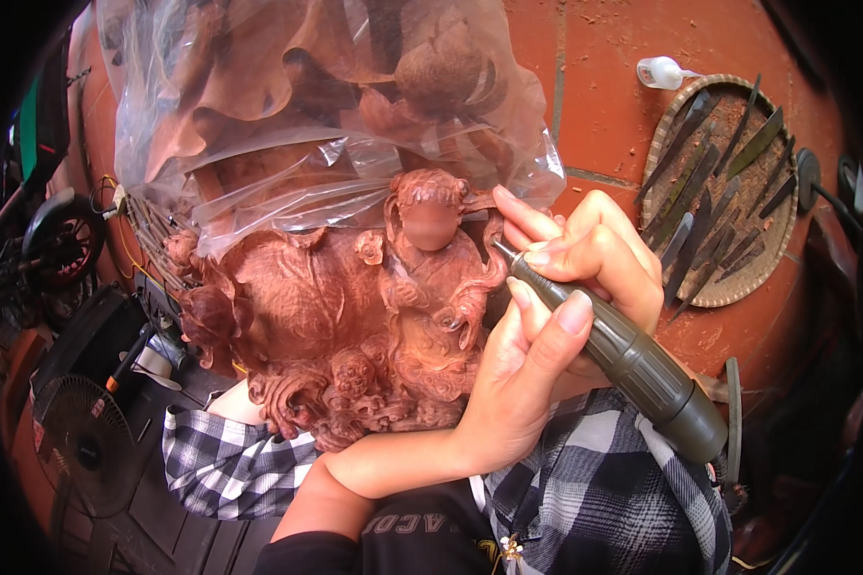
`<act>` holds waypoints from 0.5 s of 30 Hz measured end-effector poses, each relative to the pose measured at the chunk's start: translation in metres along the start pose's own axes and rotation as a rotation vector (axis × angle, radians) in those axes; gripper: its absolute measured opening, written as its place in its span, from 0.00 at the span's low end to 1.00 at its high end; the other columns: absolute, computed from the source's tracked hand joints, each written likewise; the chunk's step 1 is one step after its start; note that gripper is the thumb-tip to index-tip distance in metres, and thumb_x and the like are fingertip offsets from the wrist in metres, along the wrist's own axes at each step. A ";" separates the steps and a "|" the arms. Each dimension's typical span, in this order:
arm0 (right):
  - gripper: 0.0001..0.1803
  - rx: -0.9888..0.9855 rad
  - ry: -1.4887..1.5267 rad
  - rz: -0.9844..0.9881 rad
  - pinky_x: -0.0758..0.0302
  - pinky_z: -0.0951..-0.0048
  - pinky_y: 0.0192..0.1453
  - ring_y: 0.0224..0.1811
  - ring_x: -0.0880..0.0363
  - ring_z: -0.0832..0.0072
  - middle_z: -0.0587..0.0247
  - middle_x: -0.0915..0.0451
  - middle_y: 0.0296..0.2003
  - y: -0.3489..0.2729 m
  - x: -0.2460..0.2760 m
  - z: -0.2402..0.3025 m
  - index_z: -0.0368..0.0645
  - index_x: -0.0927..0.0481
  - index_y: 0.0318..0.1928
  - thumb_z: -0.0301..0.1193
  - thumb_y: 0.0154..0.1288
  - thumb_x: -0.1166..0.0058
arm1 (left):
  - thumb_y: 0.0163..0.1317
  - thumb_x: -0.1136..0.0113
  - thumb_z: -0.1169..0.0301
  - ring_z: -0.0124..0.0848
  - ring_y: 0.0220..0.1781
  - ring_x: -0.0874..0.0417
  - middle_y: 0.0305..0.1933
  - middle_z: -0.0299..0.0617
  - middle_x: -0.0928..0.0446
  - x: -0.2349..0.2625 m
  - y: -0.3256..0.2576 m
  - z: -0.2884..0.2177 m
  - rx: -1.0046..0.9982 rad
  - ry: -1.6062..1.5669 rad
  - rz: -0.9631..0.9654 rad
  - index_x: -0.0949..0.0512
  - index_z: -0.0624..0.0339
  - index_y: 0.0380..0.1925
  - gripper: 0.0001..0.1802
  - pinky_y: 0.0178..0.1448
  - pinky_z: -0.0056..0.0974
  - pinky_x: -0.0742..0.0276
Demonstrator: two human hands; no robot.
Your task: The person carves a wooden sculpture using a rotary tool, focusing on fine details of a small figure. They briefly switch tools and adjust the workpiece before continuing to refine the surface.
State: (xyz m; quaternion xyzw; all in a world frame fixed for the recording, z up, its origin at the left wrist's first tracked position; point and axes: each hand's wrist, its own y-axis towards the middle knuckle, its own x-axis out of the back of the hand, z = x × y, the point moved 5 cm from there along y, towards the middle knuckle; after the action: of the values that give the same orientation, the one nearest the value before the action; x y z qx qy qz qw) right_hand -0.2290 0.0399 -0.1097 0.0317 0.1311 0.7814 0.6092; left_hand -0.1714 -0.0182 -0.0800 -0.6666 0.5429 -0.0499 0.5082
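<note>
Reddish wood carving (292, 297) sits against the plaid-covered lap (594, 479), its figured edge liable to gouging should the rotary handpiece (642, 369), gripped by right hand (612, 254) and left hand (503, 407), skid.

Your right hand (612, 251): wrist hidden behind rotary tool (642, 369). Whether your tool's tip (500, 247) touches carving (288, 287), can't tell. Face of 1 carved figure (422, 273) blurred. Plastic sheet (278, 203) cut off by top edge.

The left hand (510, 398), its forearm (393, 467) angled rightward, sits below the right hand (616, 254), whose fingers (573, 257) curl.
</note>
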 end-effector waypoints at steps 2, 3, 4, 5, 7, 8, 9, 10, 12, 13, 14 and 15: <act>0.10 -0.007 0.008 -0.027 0.18 0.47 0.55 0.24 0.32 0.74 0.57 0.30 0.23 -0.001 0.001 -0.001 0.31 0.25 0.32 0.13 0.49 0.37 | 0.70 0.56 0.48 0.39 0.79 0.52 0.74 0.53 0.52 0.000 0.001 0.000 0.002 0.012 0.010 0.63 0.69 0.72 0.46 0.78 0.42 0.54; 0.10 -0.006 0.010 -0.027 0.18 0.47 0.55 0.24 0.32 0.74 0.57 0.30 0.23 -0.001 0.001 -0.001 0.31 0.25 0.32 0.13 0.49 0.37 | 0.70 0.56 0.48 0.39 0.79 0.52 0.74 0.53 0.52 0.003 0.001 0.000 0.008 0.019 0.047 0.63 0.69 0.72 0.46 0.78 0.42 0.54; 0.10 -0.005 0.010 -0.028 0.18 0.48 0.55 0.25 0.32 0.74 0.57 0.30 0.23 -0.001 0.001 -0.001 0.31 0.25 0.32 0.13 0.49 0.37 | 0.70 0.56 0.49 0.39 0.79 0.52 0.74 0.53 0.52 0.004 0.001 0.000 0.014 0.021 0.058 0.63 0.69 0.72 0.46 0.78 0.42 0.54; 0.10 -0.005 0.011 -0.028 0.18 0.48 0.55 0.25 0.32 0.75 0.57 0.30 0.23 -0.001 0.001 -0.001 0.31 0.25 0.32 0.13 0.49 0.37 | 0.71 0.56 0.49 0.39 0.79 0.52 0.74 0.53 0.52 0.005 0.000 0.000 0.021 0.022 0.069 0.63 0.69 0.72 0.45 0.78 0.42 0.54; 0.12 0.002 -0.018 -0.032 0.17 0.46 0.51 0.24 0.30 0.76 0.56 0.31 0.23 -0.001 0.000 -0.004 0.32 0.28 0.28 0.19 0.50 0.34 | 0.71 0.56 0.49 0.39 0.78 0.50 0.73 0.53 0.51 0.005 0.000 0.001 0.037 0.008 0.044 0.62 0.68 0.72 0.45 0.77 0.42 0.52; 0.14 0.005 -0.032 -0.034 0.16 0.45 0.49 0.24 0.29 0.76 0.56 0.31 0.24 -0.002 0.000 -0.005 0.33 0.29 0.27 0.22 0.51 0.33 | 0.71 0.56 0.49 0.39 0.78 0.49 0.73 0.53 0.50 0.005 -0.001 0.001 0.045 -0.001 0.035 0.61 0.68 0.72 0.45 0.77 0.42 0.51; 0.14 -0.003 -0.031 -0.030 0.16 0.45 0.49 0.24 0.29 0.76 0.56 0.31 0.24 -0.002 0.000 -0.005 0.33 0.29 0.27 0.22 0.51 0.33 | 0.71 0.56 0.48 0.39 0.77 0.47 0.73 0.53 0.49 0.004 0.000 0.001 0.058 -0.013 0.037 0.60 0.68 0.72 0.44 0.76 0.42 0.50; 0.14 -0.011 -0.029 -0.026 0.16 0.45 0.49 0.25 0.29 0.76 0.56 0.30 0.24 -0.001 0.001 -0.006 0.33 0.29 0.27 0.22 0.51 0.33 | 0.71 0.56 0.48 0.38 0.76 0.46 0.72 0.52 0.47 0.004 0.000 0.001 0.067 -0.016 0.047 0.59 0.68 0.72 0.44 0.76 0.42 0.49; 0.14 -0.028 -0.020 -0.019 0.17 0.45 0.50 0.25 0.29 0.76 0.56 0.30 0.24 -0.001 0.002 -0.006 0.33 0.29 0.27 0.21 0.50 0.33 | 0.71 0.56 0.47 0.38 0.74 0.42 0.70 0.52 0.45 0.005 0.001 0.002 0.082 -0.013 0.072 0.57 0.67 0.71 0.43 0.75 0.41 0.46; 0.14 -0.037 -0.013 -0.017 0.17 0.44 0.50 0.25 0.29 0.76 0.56 0.30 0.24 0.000 0.002 -0.005 0.33 0.29 0.27 0.20 0.50 0.33 | 0.71 0.56 0.47 0.37 0.73 0.41 0.70 0.51 0.44 0.005 0.001 0.002 0.084 -0.010 0.073 0.56 0.67 0.71 0.42 0.74 0.41 0.45; 0.14 -0.046 -0.005 -0.015 0.17 0.44 0.51 0.25 0.29 0.76 0.56 0.30 0.24 0.001 0.003 -0.005 0.33 0.29 0.27 0.20 0.50 0.33 | 0.71 0.56 0.47 0.37 0.73 0.40 0.69 0.51 0.43 0.005 0.001 0.002 0.086 -0.008 0.075 0.55 0.67 0.71 0.42 0.73 0.41 0.44; 0.12 -0.050 0.012 -0.020 0.17 0.46 0.52 0.25 0.30 0.76 0.56 0.31 0.24 0.001 0.003 -0.004 0.32 0.28 0.28 0.17 0.49 0.34 | 0.71 0.56 0.47 0.37 0.72 0.39 0.68 0.51 0.42 0.004 0.001 0.001 0.084 -0.009 0.063 0.54 0.67 0.70 0.41 0.73 0.41 0.43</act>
State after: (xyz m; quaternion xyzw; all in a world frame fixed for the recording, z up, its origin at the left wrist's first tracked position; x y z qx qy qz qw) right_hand -0.2316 0.0414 -0.1137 0.0106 0.1156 0.7786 0.6167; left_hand -0.1700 -0.0206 -0.0826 -0.6275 0.5587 -0.0536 0.5396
